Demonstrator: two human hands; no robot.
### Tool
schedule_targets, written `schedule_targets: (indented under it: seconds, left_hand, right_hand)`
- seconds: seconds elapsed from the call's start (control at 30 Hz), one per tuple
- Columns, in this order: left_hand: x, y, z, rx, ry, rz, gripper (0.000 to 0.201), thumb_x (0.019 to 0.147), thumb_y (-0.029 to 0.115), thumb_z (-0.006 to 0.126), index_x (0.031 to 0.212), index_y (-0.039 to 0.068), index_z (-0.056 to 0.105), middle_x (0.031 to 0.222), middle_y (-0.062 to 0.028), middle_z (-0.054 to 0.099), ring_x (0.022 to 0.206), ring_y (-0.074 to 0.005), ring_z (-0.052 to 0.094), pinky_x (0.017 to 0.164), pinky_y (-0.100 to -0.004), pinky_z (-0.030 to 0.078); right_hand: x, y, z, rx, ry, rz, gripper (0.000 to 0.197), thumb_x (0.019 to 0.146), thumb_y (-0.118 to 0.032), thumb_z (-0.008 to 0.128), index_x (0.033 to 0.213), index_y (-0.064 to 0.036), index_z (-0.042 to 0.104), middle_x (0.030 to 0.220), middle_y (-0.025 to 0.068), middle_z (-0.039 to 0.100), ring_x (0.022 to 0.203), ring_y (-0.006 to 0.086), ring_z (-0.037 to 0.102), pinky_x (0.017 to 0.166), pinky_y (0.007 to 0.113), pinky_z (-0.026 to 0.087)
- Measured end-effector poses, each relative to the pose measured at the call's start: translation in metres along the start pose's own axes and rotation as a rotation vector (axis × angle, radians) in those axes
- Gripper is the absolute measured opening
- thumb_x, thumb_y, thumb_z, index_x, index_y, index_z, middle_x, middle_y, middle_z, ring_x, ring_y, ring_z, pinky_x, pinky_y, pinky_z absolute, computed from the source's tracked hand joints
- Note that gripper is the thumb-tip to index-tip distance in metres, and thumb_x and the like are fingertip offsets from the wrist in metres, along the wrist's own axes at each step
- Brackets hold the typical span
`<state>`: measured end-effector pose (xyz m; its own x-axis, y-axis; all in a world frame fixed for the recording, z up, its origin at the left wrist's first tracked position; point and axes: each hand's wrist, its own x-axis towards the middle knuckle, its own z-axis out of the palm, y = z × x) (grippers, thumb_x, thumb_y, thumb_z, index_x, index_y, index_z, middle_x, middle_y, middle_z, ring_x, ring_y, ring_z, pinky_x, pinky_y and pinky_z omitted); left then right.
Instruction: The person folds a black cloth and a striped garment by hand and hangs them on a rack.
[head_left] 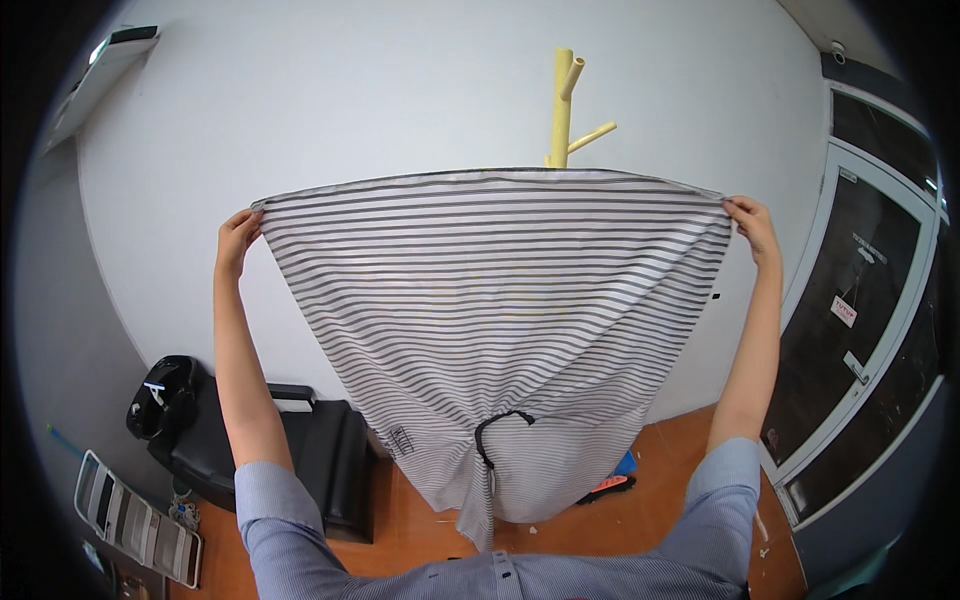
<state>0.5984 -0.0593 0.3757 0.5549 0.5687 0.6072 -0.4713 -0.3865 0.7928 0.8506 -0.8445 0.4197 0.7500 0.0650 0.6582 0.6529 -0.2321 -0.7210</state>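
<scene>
A white barber cape [480,290] with dark stripes is stretched wide in front of me, its top edge nearly straight. My left hand [239,238] pinches the upper left corner, and my right hand [753,226] pinches the upper right one. Both arms are raised and spread. From the corners the cloth hangs down and narrows, with folds gathering at a black curved neck band [484,440] low in the middle. Below that band a strip of cloth dangles close to my shirt. A small dark print shows on the cape's lower left.
Behind the cape rises a yellow pole stand [562,110] with pegs, against a white wall. At left are a black shampoo chair [290,450] with a basin [165,395] and a folding step ladder [140,520]. A glass door [860,290] stands at right. Blue and orange items lie on the floor.
</scene>
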Motion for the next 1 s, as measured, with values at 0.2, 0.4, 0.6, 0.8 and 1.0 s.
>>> schedule_targets:
  seconds: [0.2,0.4,0.6,0.8,1.0]
  left_hand:
    - [0.000,-0.004,-0.003,-0.215,-0.081,0.003,0.012,0.083,0.013,0.064,0.091,0.004,0.065,0.085,-0.0016,0.065,0.076,-0.0091,0.059,0.072,-0.0219,0.047]
    - [0.003,-0.028,0.004,-0.234,-0.012,0.057,0.013,0.085,0.012,0.061,0.093,0.002,0.064,0.085,-0.0016,0.063,0.078,-0.0086,0.057,0.073,-0.0229,0.044]
    - [0.010,-0.022,-0.020,-0.353,-0.004,0.177,0.015,0.088,0.010,0.055,0.097,0.000,0.061,0.094,-0.0046,0.063,0.088,-0.0125,0.058,0.080,-0.0270,0.046]
    - [0.008,-0.032,-0.012,-0.372,0.038,0.167,0.013,0.087,0.011,0.057,0.094,0.002,0.063,0.089,-0.0022,0.063,0.082,-0.0097,0.056,0.074,-0.0233,0.043]
    - [-0.013,-0.105,0.017,-0.071,0.167,-0.090,0.010,0.080,0.014,0.064,0.084,0.006,0.068,0.070,0.0059,0.056,0.059,-0.0021,0.043,0.050,-0.0194,0.032]
  right_hand:
    - [0.005,0.002,-0.011,0.033,0.033,-0.021,0.014,0.077,-0.018,0.071,0.079,-0.0049,0.067,0.062,-0.0069,0.051,0.054,0.0027,0.037,0.049,0.019,0.027]
    - [0.001,0.013,0.010,-0.070,0.188,0.006,0.016,0.075,-0.016,0.071,0.082,-0.0021,0.068,0.064,-0.0030,0.054,0.056,0.0065,0.044,0.052,0.021,0.032]
    - [-0.020,-0.015,0.006,0.163,0.201,-0.116,0.017,0.076,-0.014,0.070,0.084,0.0003,0.068,0.064,-0.0014,0.055,0.055,0.0069,0.045,0.052,0.021,0.034]
    - [-0.017,0.007,0.018,0.220,0.233,-0.090,0.013,0.074,-0.010,0.069,0.082,0.0000,0.068,0.065,-0.0015,0.055,0.056,0.0066,0.045,0.053,0.020,0.035]
    - [-0.011,0.104,0.082,0.060,0.246,0.134,0.009,0.067,-0.010,0.064,0.068,-0.0007,0.067,0.056,-0.0002,0.052,0.052,0.0085,0.046,0.048,0.023,0.034]
